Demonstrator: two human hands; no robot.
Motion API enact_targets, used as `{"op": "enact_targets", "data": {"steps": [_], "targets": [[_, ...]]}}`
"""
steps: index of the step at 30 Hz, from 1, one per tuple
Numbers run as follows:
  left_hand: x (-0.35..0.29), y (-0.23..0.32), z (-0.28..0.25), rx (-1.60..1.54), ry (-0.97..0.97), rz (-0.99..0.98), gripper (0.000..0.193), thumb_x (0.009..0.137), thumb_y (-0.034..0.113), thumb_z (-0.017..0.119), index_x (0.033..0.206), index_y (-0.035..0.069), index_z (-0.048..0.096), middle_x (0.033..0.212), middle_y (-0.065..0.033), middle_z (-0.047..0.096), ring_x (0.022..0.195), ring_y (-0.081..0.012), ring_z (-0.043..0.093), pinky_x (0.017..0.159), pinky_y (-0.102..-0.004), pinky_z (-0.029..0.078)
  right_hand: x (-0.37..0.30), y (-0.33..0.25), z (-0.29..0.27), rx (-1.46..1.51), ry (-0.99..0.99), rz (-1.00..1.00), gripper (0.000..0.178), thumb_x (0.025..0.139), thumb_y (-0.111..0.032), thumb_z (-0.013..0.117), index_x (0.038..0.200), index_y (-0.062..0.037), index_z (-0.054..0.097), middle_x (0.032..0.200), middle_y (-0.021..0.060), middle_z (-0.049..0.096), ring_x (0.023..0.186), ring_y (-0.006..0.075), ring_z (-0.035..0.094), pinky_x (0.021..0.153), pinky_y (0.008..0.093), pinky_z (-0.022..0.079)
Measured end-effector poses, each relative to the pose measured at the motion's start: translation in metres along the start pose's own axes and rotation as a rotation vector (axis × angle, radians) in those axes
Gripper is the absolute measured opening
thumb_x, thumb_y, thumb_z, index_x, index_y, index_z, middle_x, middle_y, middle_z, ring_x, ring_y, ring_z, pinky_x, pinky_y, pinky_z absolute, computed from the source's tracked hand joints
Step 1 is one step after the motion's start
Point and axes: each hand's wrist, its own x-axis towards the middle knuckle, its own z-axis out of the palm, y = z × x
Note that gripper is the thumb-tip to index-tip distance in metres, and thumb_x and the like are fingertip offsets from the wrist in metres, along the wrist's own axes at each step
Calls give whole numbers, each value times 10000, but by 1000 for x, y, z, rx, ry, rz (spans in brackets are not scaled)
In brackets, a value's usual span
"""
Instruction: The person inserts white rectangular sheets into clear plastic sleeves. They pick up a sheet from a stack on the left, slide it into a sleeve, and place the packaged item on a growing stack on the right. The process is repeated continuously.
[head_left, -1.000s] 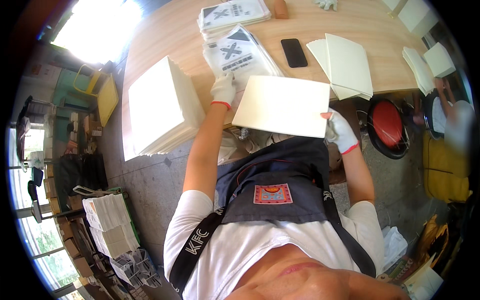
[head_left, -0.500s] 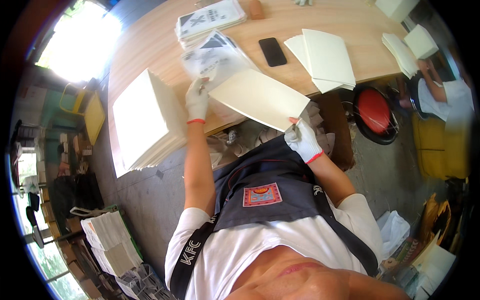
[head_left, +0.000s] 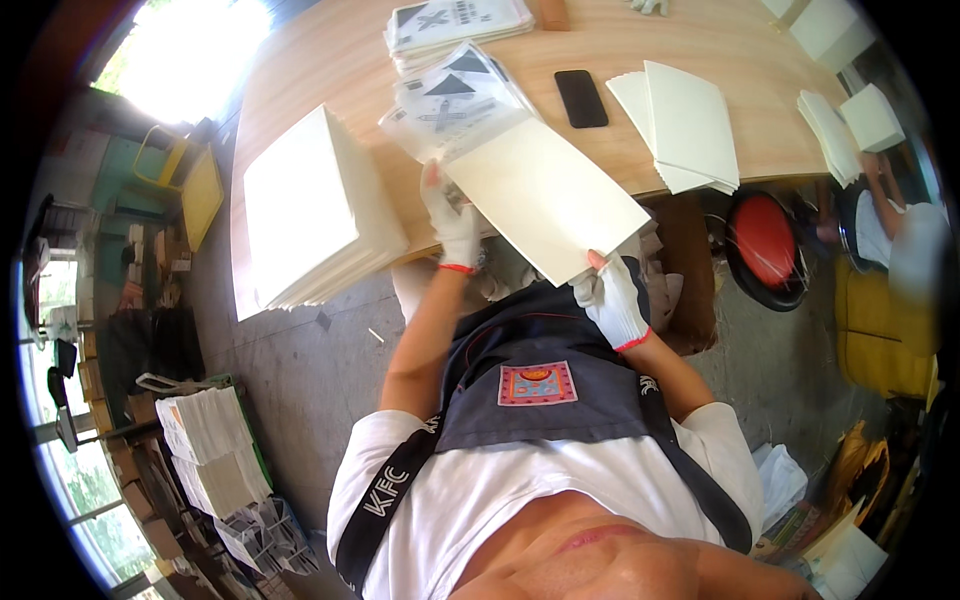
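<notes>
A cream paper pad lies slanted over the table's near edge. My right hand, in a white glove with a red cuff, grips its near right corner, thumb on top. The pad's far left end meets the mouth of a clear plastic bag printed in black, lying on several similar bags. My left hand, gloved the same way with a bare fingertip showing, is beside the pad's left edge, just below the bag's mouth. Its visible fingers are apart; some are hidden.
A tall stack of white pads stands left on the wooden table. A phone, more cream pads and a pile of printed bags lie farther back. A red stool and another person's arm are at right.
My left hand has come down and right, toward the pad's edge. The pad has turned more face-up, its far left end now against the bag's mouth. My right hand keeps its grip.
</notes>
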Motion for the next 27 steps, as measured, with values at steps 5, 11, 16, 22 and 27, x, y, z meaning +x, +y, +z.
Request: {"op": "enact_targets", "data": {"steps": [5,11,16,22,27], "targets": [[-31,-21,34,-961,-142,-452,443,915,242,380,1300,26,360,1240,-168,473,1088,-330,510,904,-399,454,-23,-4,14,-112,-92,-17,194,911,-210,483,1040,-67,462,740,56,556,497,102,499,403,214,343],[-68,-44,34,-1328,-476,-962,540,924,402,279,1296,21,368,1242,-179,471,1089,-334,509,908,-435,450,-23,0,4,-215,-80,64,195,923,-217,470,1054,-72,464,751,50,549,535,93,504,435,216,373],[-141,-76,17,-1079,-370,-820,469,912,348,409,1227,2,443,1185,-166,525,1046,-304,542,880,-408,471,9,42,-26,-234,157,227,205,933,-186,449,1093,-58,444,876,89,574,738,164,597,608,293,534],[-131,-54,24,-422,-208,-1017,325,839,34,437,1157,-1,493,980,-98,612,828,-208,613,749,-295,515,103,60,-16,303,81,136,206,896,-121,464,1042,17,418,1087,212,487,998,382,540,879,499,481],[-103,-20,-3,-536,-304,-1027,204,895,159,468,1071,67,514,924,-63,601,733,-194,617,618,-319,535,110,50,-8,-90,-110,293,238,907,-140,444,1100,-1,454,970,199,582,838,323,627,756,414,549]]}}
